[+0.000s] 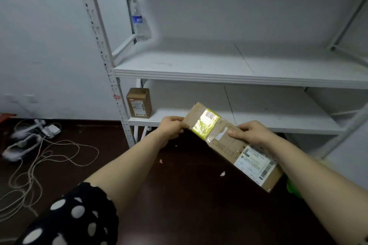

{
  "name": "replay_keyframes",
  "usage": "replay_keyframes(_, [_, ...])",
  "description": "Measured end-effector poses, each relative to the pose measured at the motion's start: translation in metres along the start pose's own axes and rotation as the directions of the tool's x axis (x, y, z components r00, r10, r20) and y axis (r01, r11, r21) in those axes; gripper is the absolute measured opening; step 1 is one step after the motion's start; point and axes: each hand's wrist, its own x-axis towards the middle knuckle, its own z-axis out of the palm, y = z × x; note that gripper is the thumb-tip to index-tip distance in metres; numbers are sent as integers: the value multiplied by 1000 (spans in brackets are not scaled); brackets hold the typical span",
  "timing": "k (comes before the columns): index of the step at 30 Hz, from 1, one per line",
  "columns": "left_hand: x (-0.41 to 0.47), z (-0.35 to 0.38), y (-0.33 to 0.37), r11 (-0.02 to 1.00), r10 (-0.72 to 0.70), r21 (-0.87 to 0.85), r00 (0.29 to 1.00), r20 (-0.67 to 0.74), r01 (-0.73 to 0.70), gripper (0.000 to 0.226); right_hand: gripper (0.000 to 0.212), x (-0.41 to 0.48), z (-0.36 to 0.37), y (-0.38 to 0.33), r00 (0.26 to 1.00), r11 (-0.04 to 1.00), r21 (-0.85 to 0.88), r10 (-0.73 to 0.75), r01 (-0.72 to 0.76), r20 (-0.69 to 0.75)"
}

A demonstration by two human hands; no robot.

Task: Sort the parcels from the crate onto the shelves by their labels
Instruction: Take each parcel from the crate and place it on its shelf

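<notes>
I hold a flat brown cardboard parcel [227, 141] in both hands, tilted, in front of the white shelf unit. It carries a shiny yellow-green tape patch near its far end and a white barcode label near its near end. My left hand [172, 127] grips the parcel's far left corner. My right hand [251, 133] grips its right edge, thumb on top. A small upright brown box [139, 103] with a label stands at the left end of the lower shelf [278, 123]. The upper shelf [219, 69] is bare. The crate is out of view.
A water bottle [137, 21] hangs by the shelf's rear left post. Power strips and tangled cables [35, 145] lie on the dark floor at the left. A white upright [103, 49] frames the shelf's left side. Something green [292, 187] shows under my right forearm.
</notes>
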Motion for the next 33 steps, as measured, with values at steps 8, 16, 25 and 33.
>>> replay_keyframes(8, [47,-30,-2,998,-59,-22,991,-116,57,19,18,81,9,-36,989,991,-106,-70,84,132])
replay_keyframes(16, [87,-12,-14,985,-57,151,985,-164,82,25,30,162,-1,-29,972,955,-251,-105,158,212])
replay_keyframes(25, [165,28,-7,960,-135,222,975,-176,172,50,48,262,-22,18,991,853,-505,-102,133,88])
replay_keyframes(33, [278,65,1,866,-24,499,999,-42,42,62,36,341,-43,69,997,841,-538,31,-62,-66])
